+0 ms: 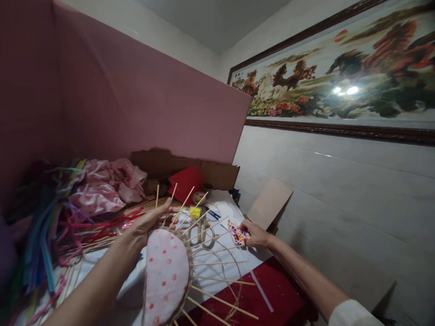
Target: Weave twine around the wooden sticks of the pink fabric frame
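My left hand (158,219) grips the upper edge of a half-round woven piece (190,273), fingers bent among its sticks. White fabric with red and orange dots (167,277) covers the flat face of this piece. Thin wooden sticks (225,300) fan out from its curved rim to the right. Over at the table's right side, my right hand (255,234) pinches a small scrap of colourful patterned fabric (237,233). Scissors (201,234) lie behind the sticks, partly hidden by them. A yellow block (195,212) and a dark blue clip (214,215) are just beyond.
Pink satiny cloth (103,184), blue strips (42,236) and red fuzzy stems (101,225) pile up on the left. At the back stand a red cloth item (185,183) and cardboard (220,175). A brown board (271,202) leans against the right wall.
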Available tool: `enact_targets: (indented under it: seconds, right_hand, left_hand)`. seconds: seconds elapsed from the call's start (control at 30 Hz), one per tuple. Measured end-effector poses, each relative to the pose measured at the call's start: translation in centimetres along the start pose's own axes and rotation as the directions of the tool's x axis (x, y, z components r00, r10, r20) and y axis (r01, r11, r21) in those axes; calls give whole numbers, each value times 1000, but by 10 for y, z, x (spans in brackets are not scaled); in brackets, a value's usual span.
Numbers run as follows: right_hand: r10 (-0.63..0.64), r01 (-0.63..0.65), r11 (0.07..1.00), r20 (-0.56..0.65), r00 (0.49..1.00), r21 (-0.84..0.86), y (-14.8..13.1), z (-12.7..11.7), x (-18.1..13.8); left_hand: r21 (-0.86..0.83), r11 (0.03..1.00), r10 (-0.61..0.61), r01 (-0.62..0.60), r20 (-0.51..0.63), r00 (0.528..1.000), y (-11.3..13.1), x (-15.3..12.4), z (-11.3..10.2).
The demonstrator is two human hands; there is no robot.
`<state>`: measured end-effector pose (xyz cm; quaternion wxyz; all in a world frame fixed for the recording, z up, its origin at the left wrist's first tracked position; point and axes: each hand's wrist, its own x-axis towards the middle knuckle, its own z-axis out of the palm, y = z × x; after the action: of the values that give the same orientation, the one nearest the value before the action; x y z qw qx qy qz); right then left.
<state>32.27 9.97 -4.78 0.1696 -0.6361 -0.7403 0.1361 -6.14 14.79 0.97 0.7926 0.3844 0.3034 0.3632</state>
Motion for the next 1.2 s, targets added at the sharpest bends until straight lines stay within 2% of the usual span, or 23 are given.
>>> enact_targets:
  seconds: [0.23, 0.4, 0.57, 0.73, 0.83, 0.93, 1.03, 1.2]
  right_hand:
    - [69, -85, 964, 72, 995, 252, -5, -12, -11]
    - [110, -181, 884, 184, 977, 430, -8, -26, -16]
    - [78, -211, 792, 248, 966, 574, -15, -36, -18]
    - [86, -169, 661, 150, 985, 731, -6, -35, -21]
    - [130, -145, 569, 86, 988, 809, 5, -32, -23]
    - [160, -153, 508, 82, 984, 848, 9, -27, -22]
    - [172, -149, 466, 76, 982, 872, 5, -25, -21]
    - [183, -44, 408, -34, 983, 912, -17, -36, -33]
  left_hand:
    - [-9, 1000, -11, 11, 0, 1000, -2, 3, -1]
    - [-46, 999, -29, 29, 1, 1000, -3, -1, -2]
    - [-28, 999, -39, 38, -54, 998, -5, 1, -2]
    - [20, 999, -38, 40, -71, 997, -9, 6, 0]
    - [61, 997, -44, 54, -163, 986, -10, 11, 1]
    - [69, 995, -59, 77, -233, 971, -11, 15, 1]
    - [57, 996, -54, 68, -213, 976, -12, 16, 2]
    - [38, 998, -53, 59, -142, 988, -11, 8, 3]
